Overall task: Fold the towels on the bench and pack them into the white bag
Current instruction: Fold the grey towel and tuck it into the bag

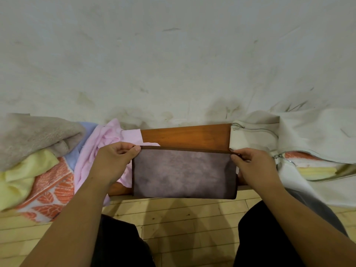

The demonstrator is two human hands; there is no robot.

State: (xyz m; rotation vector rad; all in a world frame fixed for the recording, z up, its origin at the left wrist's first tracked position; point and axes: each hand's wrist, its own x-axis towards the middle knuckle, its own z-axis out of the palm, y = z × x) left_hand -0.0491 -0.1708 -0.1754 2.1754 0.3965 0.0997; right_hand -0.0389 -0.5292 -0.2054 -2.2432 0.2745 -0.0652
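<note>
Head view looks down on a wooden bench [185, 135] that runs across the middle of the frame against a scuffed pale wall [173, 54]. At centre frame a brownish-mauve towel [184, 174] with a dark hem lies folded into a rectangle. Its lower edge hangs just over the bench's near edge.

The left hand [113, 162], at centre left, pinches the towel's upper left corner between thumb and curled fingers. The right hand [254, 166], at centre right, pinches the upper right corner the same way, so the top hem is stretched taut between them.

At the left of the frame sits a loose heap of unfolded towels. A beige towel [34, 135] is on top, with a yellow towel [25, 176] and an orange leaf-patterned towel [54, 191] below it. A blue towel [84, 135] is just beside them, and a pink towel [104, 143] spills toward the centre, partly under the left hand and touching the mauve towel's left edge.

At the right of the frame the white bag [254, 135] rests on the bench with its zip open. Folded towels [316, 170], yellow and orange-and-white, show inside the opening. The bag's near side almost touches the right hand.

Along the bottom, light wooden floor boards [183, 218] show between the person's dark-clothed legs [119, 243].
</note>
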